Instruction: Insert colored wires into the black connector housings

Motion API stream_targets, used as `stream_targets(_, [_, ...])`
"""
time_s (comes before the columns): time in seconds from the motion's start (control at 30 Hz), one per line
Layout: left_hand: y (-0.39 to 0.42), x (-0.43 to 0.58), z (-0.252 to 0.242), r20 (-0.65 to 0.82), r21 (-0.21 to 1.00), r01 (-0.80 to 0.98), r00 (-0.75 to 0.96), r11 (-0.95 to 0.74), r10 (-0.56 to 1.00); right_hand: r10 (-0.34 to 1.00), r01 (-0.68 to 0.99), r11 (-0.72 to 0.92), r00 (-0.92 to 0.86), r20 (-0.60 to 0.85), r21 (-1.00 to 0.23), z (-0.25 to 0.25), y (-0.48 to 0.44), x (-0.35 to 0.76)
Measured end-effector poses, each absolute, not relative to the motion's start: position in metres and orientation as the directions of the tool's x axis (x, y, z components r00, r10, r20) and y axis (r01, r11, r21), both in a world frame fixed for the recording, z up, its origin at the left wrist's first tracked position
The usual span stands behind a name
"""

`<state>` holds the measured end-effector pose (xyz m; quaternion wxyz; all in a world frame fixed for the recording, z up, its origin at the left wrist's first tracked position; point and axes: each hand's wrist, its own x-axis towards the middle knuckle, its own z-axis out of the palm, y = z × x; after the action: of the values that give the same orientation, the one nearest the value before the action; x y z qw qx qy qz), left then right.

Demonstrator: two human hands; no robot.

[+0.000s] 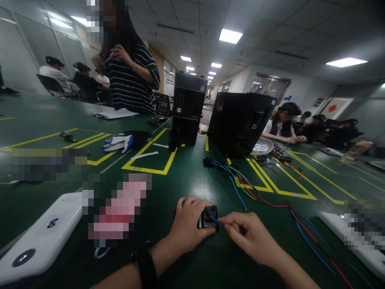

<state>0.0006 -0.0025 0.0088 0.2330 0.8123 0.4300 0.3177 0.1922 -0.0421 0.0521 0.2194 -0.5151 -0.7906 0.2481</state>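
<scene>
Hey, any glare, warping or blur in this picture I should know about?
Head view: ceiling lights glare white, and a pale sheen marks the green table beyond the left hand; head view: stretched edges, the wider black case seeming to lean; head view: mosaic blurs the pink item, and the held black part is dark, its fine detail unclear.

Small black block (pixel 208 221), boxy, slotted face showing, left part covered. Thin blue wire (pixel 217 220), short stretch visible, straight, just right of block, tilted; its end meets block's slotted face, can't tell if inserted.
</scene>
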Motion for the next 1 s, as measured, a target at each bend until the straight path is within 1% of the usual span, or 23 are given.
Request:
stream_targets(0.13, [-0.003,0.0,0.009,0.318,0.646,0.55,0.436,-0.529,0.842,0.927,0.733,0.348,-0.361,0.099,-0.585,0.052,-0.038,0.199])
stream_targets(0.33, [-0.002,0.001,0.009,0.311,0.647,0.556,0.431,-0.521,0.847,0.934,0.748,0.335,-0.344,0.097,-0.572,0.05,-0.034,0.202])
stream_targets(0.47, [-0.002,0.0,0.009,0.313,0.653,0.551,0.429,-0.52,0.847,0.929,0.717,0.338,-0.36,0.092,-0.61,0.051,-0.039,0.195])
stream_targets(0.6, [-0.003,0.0,0.009,0.322,0.65,0.55,0.427,-0.525,0.845,0.905,0.67,0.375,-0.416,0.095,-0.64,0.049,-0.046,0.184])
stream_targets(0.77, [-0.004,0.001,0.01,0.313,0.638,0.559,0.44,-0.53,0.842,0.89,0.641,0.368,-0.453,0.055,-0.673,0.047,-0.049,0.176])
stream_targets(0.9, [-0.003,0.001,0.012,0.31,0.631,0.564,0.447,-0.533,0.839,0.889,0.647,0.366,-0.455,0.045,-0.669,0.046,-0.048,0.179])
stream_targets(1.0, [-0.003,0.001,0.012,0.301,0.631,0.568,0.449,-0.528,0.842,0.907,0.686,0.362,-0.415,0.069,-0.631,0.048,-0.044,0.186])
